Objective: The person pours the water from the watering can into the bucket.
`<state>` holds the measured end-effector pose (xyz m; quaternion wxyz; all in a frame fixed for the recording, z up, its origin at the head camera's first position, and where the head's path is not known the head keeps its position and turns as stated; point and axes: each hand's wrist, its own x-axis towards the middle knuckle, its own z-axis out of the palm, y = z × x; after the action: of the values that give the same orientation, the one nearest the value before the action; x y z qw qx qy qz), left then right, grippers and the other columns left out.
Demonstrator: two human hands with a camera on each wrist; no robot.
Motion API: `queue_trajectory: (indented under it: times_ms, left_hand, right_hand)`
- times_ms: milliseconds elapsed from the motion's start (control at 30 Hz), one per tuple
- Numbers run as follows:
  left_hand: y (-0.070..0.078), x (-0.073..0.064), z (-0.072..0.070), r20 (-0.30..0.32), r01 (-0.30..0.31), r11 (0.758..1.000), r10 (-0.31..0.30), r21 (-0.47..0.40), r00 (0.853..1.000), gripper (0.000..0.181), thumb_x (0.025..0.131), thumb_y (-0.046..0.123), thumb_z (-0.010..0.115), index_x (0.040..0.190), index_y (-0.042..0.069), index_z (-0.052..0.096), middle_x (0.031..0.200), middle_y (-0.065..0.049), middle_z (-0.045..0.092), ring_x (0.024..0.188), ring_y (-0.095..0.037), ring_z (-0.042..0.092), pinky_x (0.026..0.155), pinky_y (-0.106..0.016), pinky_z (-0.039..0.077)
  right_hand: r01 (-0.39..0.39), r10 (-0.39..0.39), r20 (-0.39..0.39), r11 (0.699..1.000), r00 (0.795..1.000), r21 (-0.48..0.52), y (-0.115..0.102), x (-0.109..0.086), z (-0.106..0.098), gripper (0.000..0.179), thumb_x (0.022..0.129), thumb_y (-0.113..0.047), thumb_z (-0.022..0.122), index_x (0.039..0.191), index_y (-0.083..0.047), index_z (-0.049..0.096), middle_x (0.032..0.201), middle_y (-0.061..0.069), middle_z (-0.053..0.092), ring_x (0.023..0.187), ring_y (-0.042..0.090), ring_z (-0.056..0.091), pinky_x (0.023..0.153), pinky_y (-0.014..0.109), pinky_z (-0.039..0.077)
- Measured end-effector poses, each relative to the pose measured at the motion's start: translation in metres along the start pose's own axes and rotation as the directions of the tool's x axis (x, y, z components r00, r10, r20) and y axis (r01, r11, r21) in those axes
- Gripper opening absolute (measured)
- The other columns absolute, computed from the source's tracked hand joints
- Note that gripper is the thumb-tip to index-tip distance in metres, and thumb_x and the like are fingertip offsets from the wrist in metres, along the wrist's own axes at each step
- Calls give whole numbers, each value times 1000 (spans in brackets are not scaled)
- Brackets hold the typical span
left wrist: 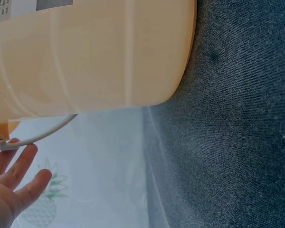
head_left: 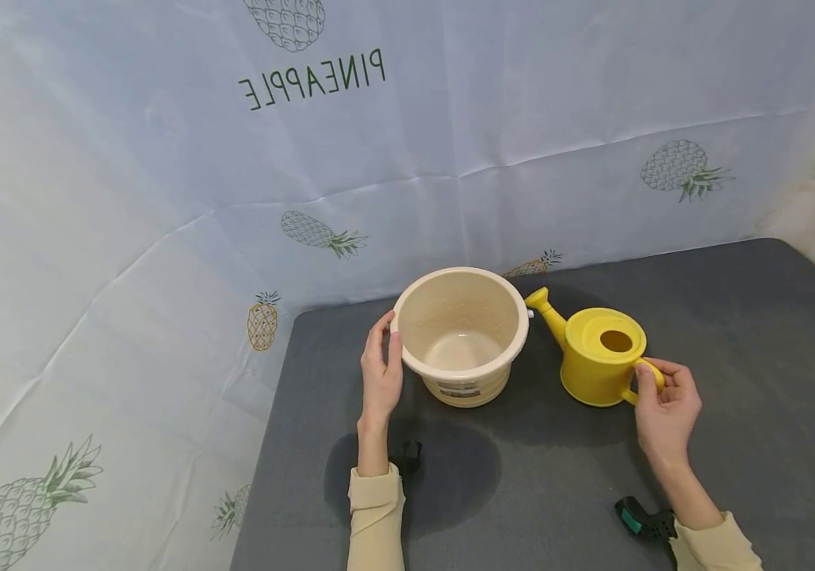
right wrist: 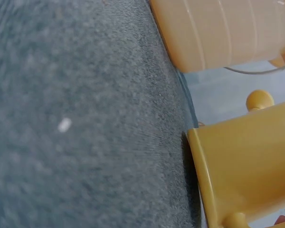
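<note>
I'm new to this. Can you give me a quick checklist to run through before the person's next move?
1. Right hand has a hold on the watering can: ok, it grips the handle.
2. Left hand is at the bucket: ok, its fingers are at the left side of the rim.
3. Bucket stands upright on the table: ok.
4. Spout is over the bucket's opening, if pouring is next: not ok, its tip is beside the rim, outside it.
5. Watering can has water in it: cannot tell, its inside is hidden.
</note>
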<state>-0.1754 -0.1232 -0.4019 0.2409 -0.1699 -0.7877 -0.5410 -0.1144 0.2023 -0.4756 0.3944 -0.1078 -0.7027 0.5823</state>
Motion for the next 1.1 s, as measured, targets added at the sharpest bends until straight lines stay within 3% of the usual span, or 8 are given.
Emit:
queue_trajectory:
  times_ms: [300,533,800,1100]
  left_hand:
    - [0,0,1,-13,-24,1000,24,11,1000,33,96,-2,44,127,-12,46,122,-27,51,105,-37,51,86,-49,42]
    - [-2,0,1,-20,-40,999,40,16,999,33,95,-3,45,126,-13,47,124,-27,50,109,-36,50,98,-48,36]
    - [-3,1,-1,-8,-25,1000,25,-3,1000,33,95,-2,45,127,-12,47,125,-27,49,111,-36,49,97,-52,35]
    - [1,0,-2,-1,-8,1000,8,8,1000,33,95,-2,45,127,-13,46,125,-28,49,111,-37,49,97,-49,36]
  right_hand:
    - [-7,7,-29,1000,1000,23,-1,2,-4,13,90,4,54,102,10,55,89,-9,57,76,6,56,68,9,46]
    - [-17,19,-46,999,999,45,-11,6,-6,11,91,0,55,101,3,57,89,-8,58,79,5,57,70,10,46]
    - [33,-25,-48,987,999,157,-25,15,-9,12,89,5,55,99,4,60,81,0,60,63,3,53,56,9,43]
    - [39,-33,-38,985,999,170,-41,25,-11,16,88,8,54,98,-1,62,83,-2,62,70,4,58,63,9,46]
